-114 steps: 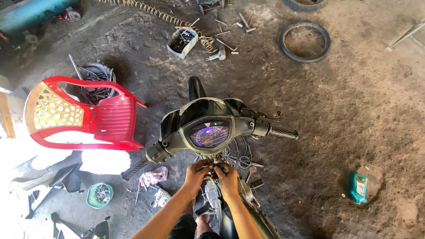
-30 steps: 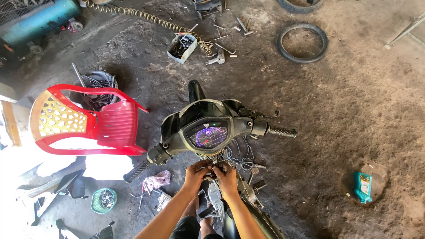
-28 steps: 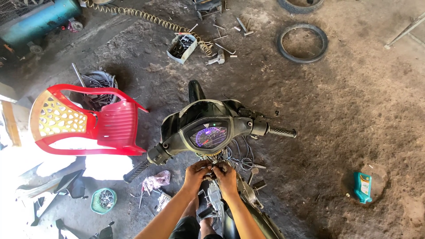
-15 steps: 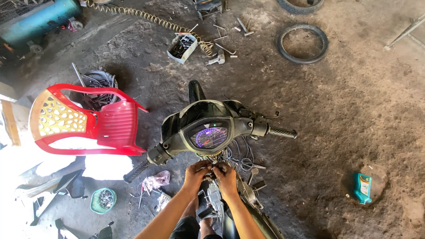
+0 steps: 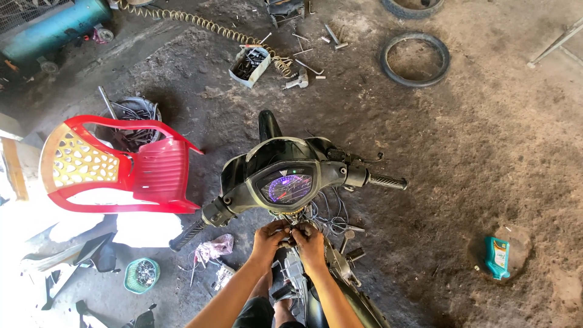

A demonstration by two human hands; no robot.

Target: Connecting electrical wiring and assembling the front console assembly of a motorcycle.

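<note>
Pinching exposed wire bundle (image 5: 290,226) under black scooter's handlebar cluster (image 5: 285,182): your left hand (image 5: 268,239), right hand (image 5: 310,241) meet there, steadying.

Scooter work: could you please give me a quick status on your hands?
Left hand and right hand together on wiring under the scooter dashboard. Grip unclear. Loose wires hang beside them.

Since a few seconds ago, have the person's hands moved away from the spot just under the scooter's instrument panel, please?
No. Both the left hand and right hand stay together just below the instrument panel, as earlier.

Red chair (image 5: 146,173), tyre (image 5: 416,59), teal bottle (image 5: 497,257), green basket (image 5: 141,275).
</note>
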